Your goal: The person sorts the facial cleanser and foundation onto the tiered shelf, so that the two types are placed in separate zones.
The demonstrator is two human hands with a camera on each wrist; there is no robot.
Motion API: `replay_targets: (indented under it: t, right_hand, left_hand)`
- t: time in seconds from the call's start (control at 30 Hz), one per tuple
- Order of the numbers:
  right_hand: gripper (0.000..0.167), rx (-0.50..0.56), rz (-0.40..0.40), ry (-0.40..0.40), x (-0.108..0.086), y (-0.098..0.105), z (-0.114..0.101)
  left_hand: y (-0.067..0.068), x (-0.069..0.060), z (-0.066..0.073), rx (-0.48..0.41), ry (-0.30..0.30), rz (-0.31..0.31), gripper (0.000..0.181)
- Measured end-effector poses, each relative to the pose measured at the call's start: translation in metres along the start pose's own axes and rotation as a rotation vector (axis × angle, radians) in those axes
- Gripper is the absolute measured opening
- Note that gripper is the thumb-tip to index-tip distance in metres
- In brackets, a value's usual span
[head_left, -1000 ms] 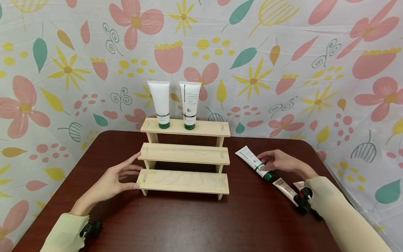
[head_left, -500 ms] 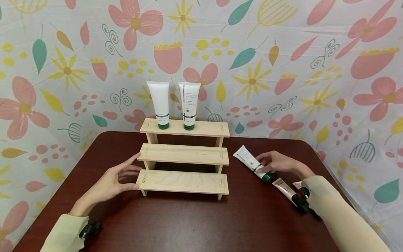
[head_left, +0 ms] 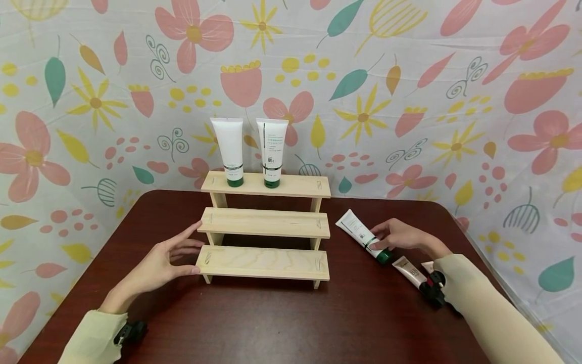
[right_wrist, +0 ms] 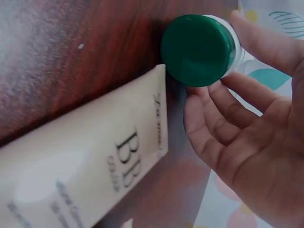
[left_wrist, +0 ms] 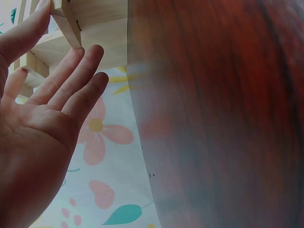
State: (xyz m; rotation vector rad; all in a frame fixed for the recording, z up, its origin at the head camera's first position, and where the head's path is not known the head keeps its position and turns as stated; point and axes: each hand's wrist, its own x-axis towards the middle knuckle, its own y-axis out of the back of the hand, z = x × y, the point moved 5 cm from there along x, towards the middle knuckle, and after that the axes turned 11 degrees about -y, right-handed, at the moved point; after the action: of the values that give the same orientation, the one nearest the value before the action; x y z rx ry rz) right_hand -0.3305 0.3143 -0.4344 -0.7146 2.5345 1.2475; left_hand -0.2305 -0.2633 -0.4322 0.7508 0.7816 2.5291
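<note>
A three-tier wooden display stand point(head_left: 265, 222) stands on the table. My left hand point(head_left: 156, 268) touches its left ends, the thumb at the lowest board and a finger at the middle one; in the left wrist view the left hand's point(left_wrist: 38, 128) fingers look mostly straight. On the right, my right hand point(head_left: 402, 236) pinches a white squeeze tube point(head_left: 356, 228) with a green cap point(right_wrist: 194, 50) between thumb and fingers. That tube lies slanted, cap toward me. Two similar tubes, a plain-faced one point(head_left: 229, 146) and a printed one point(head_left: 273, 146), stand cap-down on the top board.
A beige BB cream tube point(head_left: 409, 270) lies beside the right hand, close to the green cap. Another pale tube point(head_left: 427, 266) is mostly hidden by the right wrist. A flower-print cloth point(head_left: 364, 76) hangs behind the dark red table point(head_left: 273, 323).
The right hand and the white tube have shifted slightly left, the tube turning a little. The left hand stays at the stand. The whole head view has drifted very slightly.
</note>
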Motion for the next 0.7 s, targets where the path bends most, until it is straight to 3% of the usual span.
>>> replay_targets:
  t: [0.3, 0.7]
  right_hand:
    - [0.061, 0.083, 0.052, -0.007, -0.011, -0.003, 0.002]
    - [0.063, 0.128, 0.327, 0.041, -0.036, 0.004, -0.016]
  left_hand:
    - [0.001, 0.0, 0.002, 0.008, 0.001, 0.003, 0.105]
    - [0.0, 0.001, 0.003, -0.007, 0.008, 0.004, 0.104]
